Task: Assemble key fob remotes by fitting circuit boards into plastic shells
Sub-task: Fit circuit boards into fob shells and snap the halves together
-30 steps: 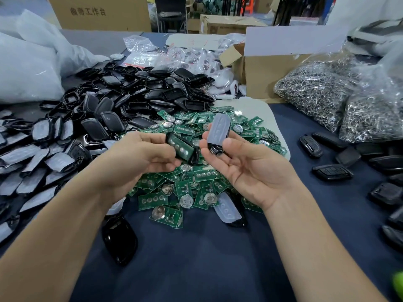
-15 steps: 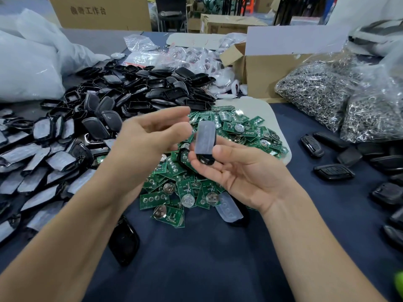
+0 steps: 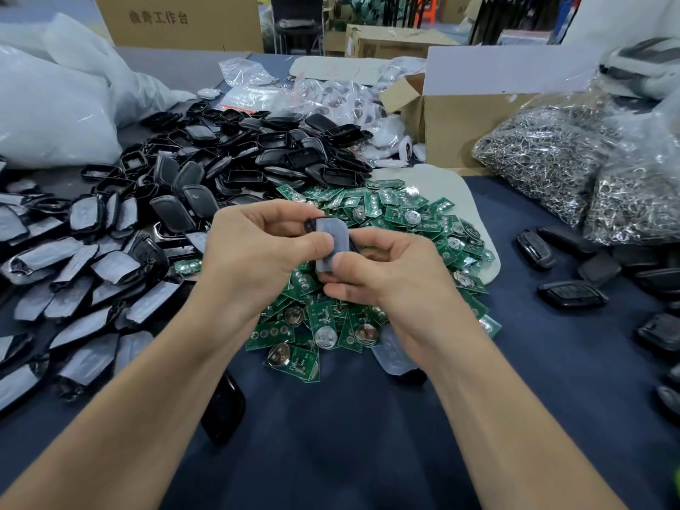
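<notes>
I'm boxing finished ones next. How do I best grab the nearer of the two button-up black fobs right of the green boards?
Pinch the black fob across its two long edges, coming down from above. It lies flat, buttons up, long axis roughly left to right, with bare blue cloth along both edges.

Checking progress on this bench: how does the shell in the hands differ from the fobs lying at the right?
The held shell shows a grey film-covered face; the fobs at the right show bare black faces with buttons. The held shell is gripped by the left hand and right hand above the circuit boards; the fobs at the right lie on the dark cloth. Both are black plastic.
</notes>
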The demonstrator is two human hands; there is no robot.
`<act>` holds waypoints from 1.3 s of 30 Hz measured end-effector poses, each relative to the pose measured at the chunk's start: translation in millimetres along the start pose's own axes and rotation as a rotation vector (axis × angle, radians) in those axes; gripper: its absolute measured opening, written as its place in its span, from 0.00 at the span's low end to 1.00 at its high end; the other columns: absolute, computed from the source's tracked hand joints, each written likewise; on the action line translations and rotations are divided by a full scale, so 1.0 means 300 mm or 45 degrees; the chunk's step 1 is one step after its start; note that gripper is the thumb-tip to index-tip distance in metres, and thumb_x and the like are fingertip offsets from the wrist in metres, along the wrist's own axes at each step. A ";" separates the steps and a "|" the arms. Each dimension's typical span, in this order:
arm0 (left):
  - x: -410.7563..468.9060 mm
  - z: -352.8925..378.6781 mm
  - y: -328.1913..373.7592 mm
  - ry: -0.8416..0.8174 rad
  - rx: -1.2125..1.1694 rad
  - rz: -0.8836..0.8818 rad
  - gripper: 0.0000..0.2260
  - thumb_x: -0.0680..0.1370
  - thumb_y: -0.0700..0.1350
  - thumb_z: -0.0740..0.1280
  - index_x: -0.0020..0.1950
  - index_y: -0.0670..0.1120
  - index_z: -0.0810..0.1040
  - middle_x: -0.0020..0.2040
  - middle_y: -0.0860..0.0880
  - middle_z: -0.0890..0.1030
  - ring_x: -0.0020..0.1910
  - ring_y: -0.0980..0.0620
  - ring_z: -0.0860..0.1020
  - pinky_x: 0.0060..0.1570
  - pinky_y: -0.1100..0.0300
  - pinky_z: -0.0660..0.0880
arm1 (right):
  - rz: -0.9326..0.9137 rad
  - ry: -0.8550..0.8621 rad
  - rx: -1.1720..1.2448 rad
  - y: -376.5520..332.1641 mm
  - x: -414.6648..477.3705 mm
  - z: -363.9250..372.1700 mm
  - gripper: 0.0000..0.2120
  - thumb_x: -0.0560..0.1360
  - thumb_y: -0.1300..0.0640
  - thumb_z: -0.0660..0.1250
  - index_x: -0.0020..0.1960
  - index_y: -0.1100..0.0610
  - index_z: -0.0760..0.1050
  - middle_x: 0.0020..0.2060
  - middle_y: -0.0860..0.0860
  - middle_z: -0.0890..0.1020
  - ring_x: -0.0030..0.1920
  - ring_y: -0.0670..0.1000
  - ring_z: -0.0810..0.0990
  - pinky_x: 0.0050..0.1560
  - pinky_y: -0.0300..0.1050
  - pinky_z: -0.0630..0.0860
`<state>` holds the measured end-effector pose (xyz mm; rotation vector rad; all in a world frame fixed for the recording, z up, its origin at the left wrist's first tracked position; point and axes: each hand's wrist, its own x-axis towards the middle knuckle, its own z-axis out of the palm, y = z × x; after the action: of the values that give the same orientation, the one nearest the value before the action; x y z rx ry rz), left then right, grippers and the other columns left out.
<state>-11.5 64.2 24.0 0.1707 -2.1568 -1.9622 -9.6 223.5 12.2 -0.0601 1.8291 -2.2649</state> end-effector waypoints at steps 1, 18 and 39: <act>-0.002 0.005 -0.003 0.014 -0.004 -0.006 0.12 0.68 0.33 0.81 0.42 0.51 0.87 0.34 0.52 0.86 0.31 0.60 0.82 0.35 0.70 0.76 | -0.027 0.022 -0.029 0.003 -0.001 0.005 0.09 0.76 0.71 0.72 0.51 0.60 0.84 0.40 0.57 0.88 0.41 0.55 0.89 0.40 0.42 0.84; 0.001 -0.006 -0.017 -0.294 -0.105 -0.190 0.09 0.75 0.34 0.75 0.50 0.47 0.87 0.45 0.44 0.88 0.39 0.53 0.84 0.39 0.65 0.80 | -0.168 0.220 -0.135 0.006 0.009 -0.014 0.08 0.75 0.71 0.69 0.46 0.60 0.82 0.35 0.56 0.87 0.29 0.53 0.84 0.33 0.43 0.82; -0.004 0.007 -0.034 -0.135 0.173 0.118 0.08 0.75 0.40 0.77 0.45 0.53 0.89 0.37 0.50 0.88 0.34 0.50 0.85 0.36 0.62 0.81 | -0.257 0.237 -0.347 0.028 0.012 -0.011 0.10 0.76 0.69 0.70 0.44 0.55 0.85 0.35 0.52 0.88 0.31 0.54 0.87 0.37 0.53 0.86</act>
<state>-11.5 65.5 13.7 -0.0119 -2.3212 -1.8137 -12.6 224.3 3.0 -0.0858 2.3174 -2.1949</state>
